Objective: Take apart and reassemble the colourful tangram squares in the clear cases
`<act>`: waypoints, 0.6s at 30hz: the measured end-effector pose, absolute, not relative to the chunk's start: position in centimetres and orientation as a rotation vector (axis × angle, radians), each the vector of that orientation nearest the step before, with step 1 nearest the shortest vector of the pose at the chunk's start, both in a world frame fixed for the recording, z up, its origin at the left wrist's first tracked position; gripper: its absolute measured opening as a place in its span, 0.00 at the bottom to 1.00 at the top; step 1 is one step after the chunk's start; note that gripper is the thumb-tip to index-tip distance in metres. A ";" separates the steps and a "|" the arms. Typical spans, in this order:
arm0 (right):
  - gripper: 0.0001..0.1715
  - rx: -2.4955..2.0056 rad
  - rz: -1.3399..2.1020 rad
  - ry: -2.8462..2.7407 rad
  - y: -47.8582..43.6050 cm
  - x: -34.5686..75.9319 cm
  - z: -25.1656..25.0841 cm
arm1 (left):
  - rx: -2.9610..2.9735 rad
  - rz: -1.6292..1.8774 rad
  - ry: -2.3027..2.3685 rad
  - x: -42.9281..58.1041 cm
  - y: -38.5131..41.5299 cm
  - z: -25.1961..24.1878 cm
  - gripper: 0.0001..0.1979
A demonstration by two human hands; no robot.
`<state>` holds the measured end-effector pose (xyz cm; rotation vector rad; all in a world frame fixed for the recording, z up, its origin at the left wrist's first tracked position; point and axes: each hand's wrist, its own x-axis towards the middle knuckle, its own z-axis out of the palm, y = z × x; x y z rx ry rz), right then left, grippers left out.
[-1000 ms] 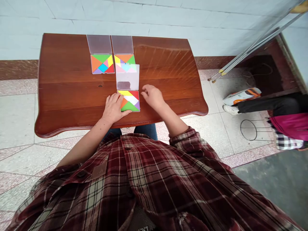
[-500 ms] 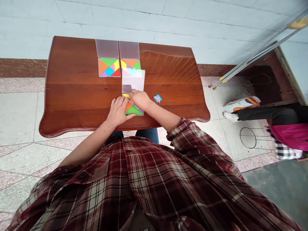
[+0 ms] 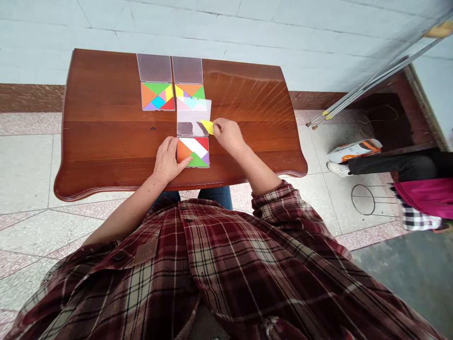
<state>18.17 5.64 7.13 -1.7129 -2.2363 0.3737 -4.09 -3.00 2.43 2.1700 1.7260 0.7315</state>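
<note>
Between the thumb and fingers of my right hand (image 3: 228, 134) is a yellow tangram piece (image 3: 207, 126), lifted over the clear lid of the nearest case. My left hand (image 3: 168, 158) grips the left side of that tangram case (image 3: 208, 166), its thumb over the front edge and its fingers along the side. Inside lie an orange piece (image 3: 183, 150), a green piece (image 3: 199, 161), a red piece (image 3: 203, 142) and a purple piece (image 3: 206, 158). A bare white strip (image 3: 194, 145) runs diagonally between them. My right hand and forearm cover the spot of the small blue and pink pieces.
Two more open tangram cases lie behind: a filled left one (image 3: 157, 97) and a right one (image 3: 190, 89), partly under the near lid (image 3: 187, 111). The wooden table (image 3: 113, 141) stands by the wall. Crutches (image 3: 354, 94) and a seated person's leg (image 3: 371, 166) are at right.
My right hand has taken the yellow piece out of the near case and moved up and right with it. The white strip is now uncovered. My left hand stays at the case.
</note>
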 end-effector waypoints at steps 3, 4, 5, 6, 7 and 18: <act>0.15 -1.861 0.503 -2.012 5.4 22.1 6.2 | 2.141 0.754 1.759 -4.2 -2.9 2.4 0.32; 0.14 -1.903 0.527 -1.970 5.2 23.1 5.9 | 2.141 0.751 1.761 -4.2 -2.9 2.3 0.31; 0.13 -1.935 0.545 -1.943 5.1 23.9 5.7 | 2.144 0.746 1.761 -4.2 -2.9 2.3 0.31; 0.13 -1.957 0.554 -1.927 4.9 24.5 5.5 | 2.147 0.742 1.761 -4.3 -2.9 2.3 0.30; 0.13 -1.970 0.561 -1.920 4.8 24.9 5.3 | 2.149 0.740 1.763 -4.3 -2.8 2.3 0.30; 0.13 -2.058 0.395 -1.982 4.5 24.9 4.7 | 2.156 0.758 1.768 -4.5 -2.7 2.0 0.26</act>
